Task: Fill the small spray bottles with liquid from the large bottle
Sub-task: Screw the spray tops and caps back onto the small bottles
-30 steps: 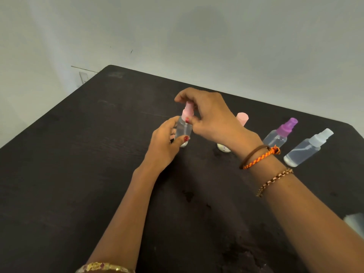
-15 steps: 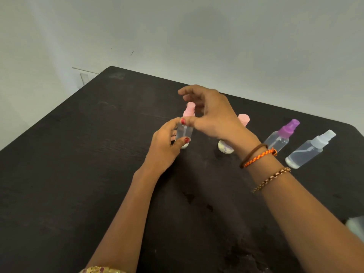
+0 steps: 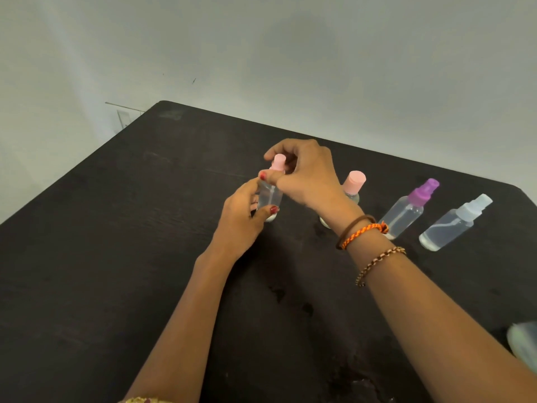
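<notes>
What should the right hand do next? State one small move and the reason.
Probably keep twisting the pink spray cap. The right hand pinches it at the neck while the left hand holds the small bottle upright on the table, which steadies it.

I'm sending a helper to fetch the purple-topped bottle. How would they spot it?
On the dark table, a row of small clear spray bottles runs to the right of the hands. The purple-topped bottle stands second from the right end, the only one with a purple sprayer.
</notes>
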